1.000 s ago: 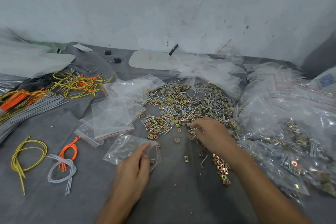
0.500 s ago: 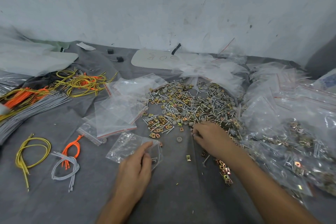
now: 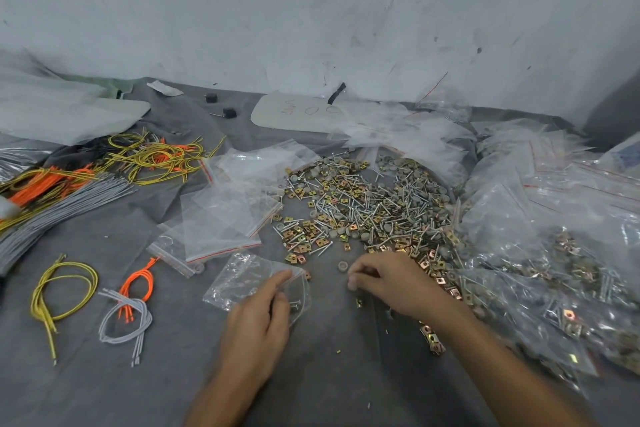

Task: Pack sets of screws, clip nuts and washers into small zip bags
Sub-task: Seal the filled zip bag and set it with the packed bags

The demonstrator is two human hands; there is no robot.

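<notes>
two hands work over the grey-covered table (image 3: 138, 374). the left hand (image 3: 256, 319) rests on a small zip bag (image 3: 242, 279), its grip pinching the bag's mouth edge between thumb and forefinger; one screw (image 3: 295, 304) shows inside. the right hand (image 3: 391, 282) sits just right of the bag, at the near edge of the pile of screws, clip nuts and washers (image 3: 374, 204), its grip curled tight; whether it holds anything i cannot tell. a loose grey washer (image 3: 343, 265) lies just beside its fingertips. empty zip bags (image 3: 221, 218) lie left of the pile, filled bags (image 3: 554, 270) right.
</notes>
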